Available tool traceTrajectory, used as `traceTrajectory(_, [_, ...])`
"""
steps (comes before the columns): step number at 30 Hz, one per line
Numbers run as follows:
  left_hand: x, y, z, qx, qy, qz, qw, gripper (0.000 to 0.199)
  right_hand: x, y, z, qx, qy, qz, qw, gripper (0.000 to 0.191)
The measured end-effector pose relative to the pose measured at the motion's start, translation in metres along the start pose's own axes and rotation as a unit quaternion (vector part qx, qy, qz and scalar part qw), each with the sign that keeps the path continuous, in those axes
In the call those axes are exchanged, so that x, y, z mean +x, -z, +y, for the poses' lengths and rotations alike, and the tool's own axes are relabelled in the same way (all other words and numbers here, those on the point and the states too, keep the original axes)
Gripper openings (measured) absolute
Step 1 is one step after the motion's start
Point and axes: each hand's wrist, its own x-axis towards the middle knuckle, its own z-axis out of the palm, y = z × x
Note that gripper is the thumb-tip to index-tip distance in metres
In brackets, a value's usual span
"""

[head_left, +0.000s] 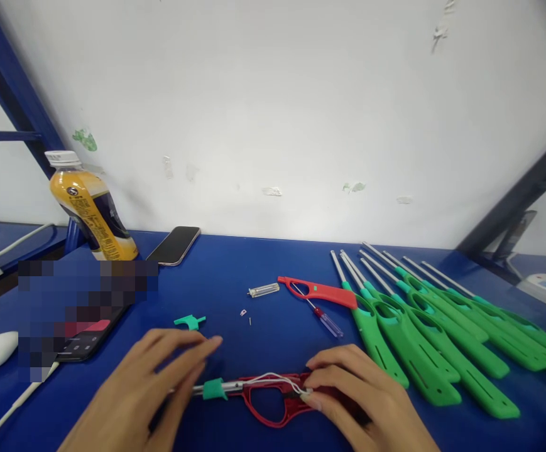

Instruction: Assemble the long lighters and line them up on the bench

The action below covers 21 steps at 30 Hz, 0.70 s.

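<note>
An opened red gas lighter (267, 417) lies in front of me, with white wires (273, 378) running along its inside. A metal tube with a green collar (214, 388) extends from its left end. My left hand (145, 389) is around the tube's far left part, thumb and fingers crossing it; the exact grip is partly hidden. My right hand (357, 395) pinches at the lighter's handle, fingertips on the wire end and the red shell. Beyond lie the red cover half (324, 293), a small screwdriver (328, 322), a clear fuel tank (264, 290) and a green plastic piece (190, 322).
Several green lighters (414, 339) lie fanned out on the right of the blue table (220, 263). A tiny metal part (243, 312) and a screw (250, 321) lie mid-table. At left stand a juice bottle (93, 207), a phone (174, 245) and a cable (22, 398).
</note>
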Motion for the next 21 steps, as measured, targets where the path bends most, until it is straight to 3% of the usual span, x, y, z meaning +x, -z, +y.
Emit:
traceTrajectory(3, [0.007, 0.000, -0.017, 0.052, 0.098, 0.021, 0.994, 0.040, 0.000, 0.001, 0.000, -0.011, 0.017, 0.013, 1.000, 0.013])
traceTrajectory(5, [0.013, -0.004, -0.029, 0.064, 0.140, -0.014, 0.988, 0.048, 0.001, 0.001, -0.001, -0.014, 0.023, 0.014, 1.000, 0.012])
traceTrajectory(8, [0.020, -0.010, -0.041, 0.043, 0.162, -0.078, 0.983, 0.048, 0.002, 0.001, -0.002, -0.011, 0.022, 0.005, 1.000, 0.010])
traceTrajectory(12, [0.024, -0.011, -0.045, 0.038, 0.163, -0.111, 0.980, 0.047, 0.002, 0.000, -0.004, 0.007, 0.013, -0.006, 1.000, 0.011])
traceTrajectory(15, [0.017, -0.004, -0.038, 0.039, 0.154, -0.103, 0.982, 0.046, 0.003, 0.000, -0.007, 0.014, 0.012, -0.007, 1.000, 0.011])
traceTrajectory(17, [0.011, 0.002, -0.026, 0.038, 0.135, -0.057, 0.989, 0.042, 0.004, 0.002, -0.009, 0.018, 0.012, 0.002, 1.000, 0.010])
traceTrajectory(19, [0.007, 0.005, -0.009, 0.018, 0.076, -0.004, 0.997, 0.032, 0.005, 0.003, -0.010, 0.022, 0.016, 0.015, 1.000, 0.010])
traceTrajectory(21, [0.005, 0.006, 0.010, -0.021, -0.019, -0.013, 1.000, 0.029, 0.007, 0.004, -0.011, 0.025, 0.018, 0.021, 0.999, 0.011])
